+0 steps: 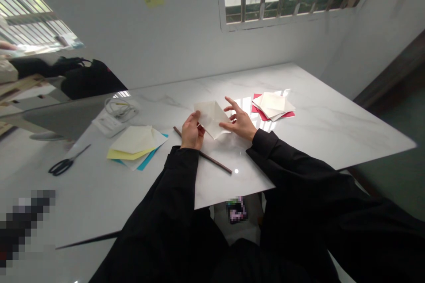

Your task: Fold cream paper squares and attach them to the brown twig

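A cream paper envelope (210, 117) with a pointed flap on its right side is held up above the table. My left hand (191, 131) grips its left edge, thumb on the front and fingers behind. At the right corner, my right hand (241, 123) pinches the paper with thumb and curled fingers, while its index finger stretches away from the sheet. Beneath my left wrist lies a thin dark brown stick (215, 162) on the table, partly covered by my hand and sleeve.
On the marble-patterned table (348, 130), a pile of cream, yellow and blue paper (133, 141) lies left, cream and red paper (274, 105) right. Black-handled scissors (63, 166) and a white power strip with cable (113, 119) sit farther left. A wall closes the back.
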Available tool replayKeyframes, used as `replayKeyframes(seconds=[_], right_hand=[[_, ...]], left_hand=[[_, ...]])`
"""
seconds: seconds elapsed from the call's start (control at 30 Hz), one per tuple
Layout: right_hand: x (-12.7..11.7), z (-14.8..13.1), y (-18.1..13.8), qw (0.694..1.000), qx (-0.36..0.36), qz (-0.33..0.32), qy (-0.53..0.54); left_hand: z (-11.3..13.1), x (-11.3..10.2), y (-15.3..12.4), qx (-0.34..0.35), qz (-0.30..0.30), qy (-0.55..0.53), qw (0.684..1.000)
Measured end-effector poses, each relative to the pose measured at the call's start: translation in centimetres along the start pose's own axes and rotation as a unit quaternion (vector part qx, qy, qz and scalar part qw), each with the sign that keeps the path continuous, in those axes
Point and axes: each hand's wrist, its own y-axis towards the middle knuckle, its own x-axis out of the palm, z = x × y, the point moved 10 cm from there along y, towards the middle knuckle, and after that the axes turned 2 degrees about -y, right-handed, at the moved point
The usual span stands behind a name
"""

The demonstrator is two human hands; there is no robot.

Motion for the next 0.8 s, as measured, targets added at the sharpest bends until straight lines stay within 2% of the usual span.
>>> replayKeyframes(seconds=[0.13,0.23,0.3,0.5,0.63,0.8], right_hand=[[-0.7,0.0,0.2,0.999,0.001,0.037,-0.022],[-1.0,0.4,0.5,0.999,0.011,0.047,-0.023],[-1.2,1.0,0.7,0.998,0.03,0.052,-0.007],[-2.3,2.3,1.0,0.987,0.071,0.099,0.102],[-1.7,2.6,0.8,0.977,0.103,0.084,0.164],[-1.0,3.5,0.4,0.969,0.148,0.073,0.184]], left_hand=[[-0.3,0.7,-0.4,-0.026,-0.032,0.005,0.999],[-0.8,1.4,-0.7,-0.045,-0.073,0.039,0.996],[-1.0,1.4,-0.8,-0.047,-0.078,0.073,0.993],[-0.7,-0.2,-0.3,-0.01,-0.017,0.173,0.985],[-0.4,-0.7,0.2,0.014,-0.005,0.171,0.985],[0.7,-1.4,0.4,0.081,0.029,0.195,0.977]])
